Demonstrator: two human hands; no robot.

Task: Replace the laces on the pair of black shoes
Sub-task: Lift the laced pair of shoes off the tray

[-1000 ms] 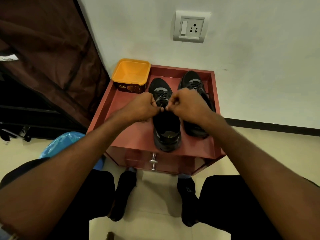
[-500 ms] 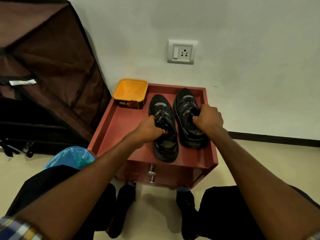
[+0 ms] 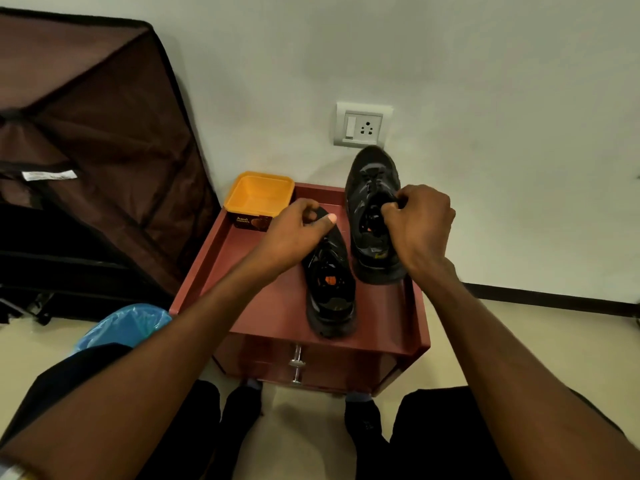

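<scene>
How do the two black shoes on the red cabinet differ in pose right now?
The left black shoe lies flat on the red cabinet, the left hand over its toe. The right black shoe is tilted toe-up towards the wall, the right hand gripping its collar. Both are black with dark laces, toes pointing away.

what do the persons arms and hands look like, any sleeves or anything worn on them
Both forearms are bare to the bottom edge of the view, and no sleeves show. The left hand and right hand wear no gloves, and no rings or watch are visible.
</scene>
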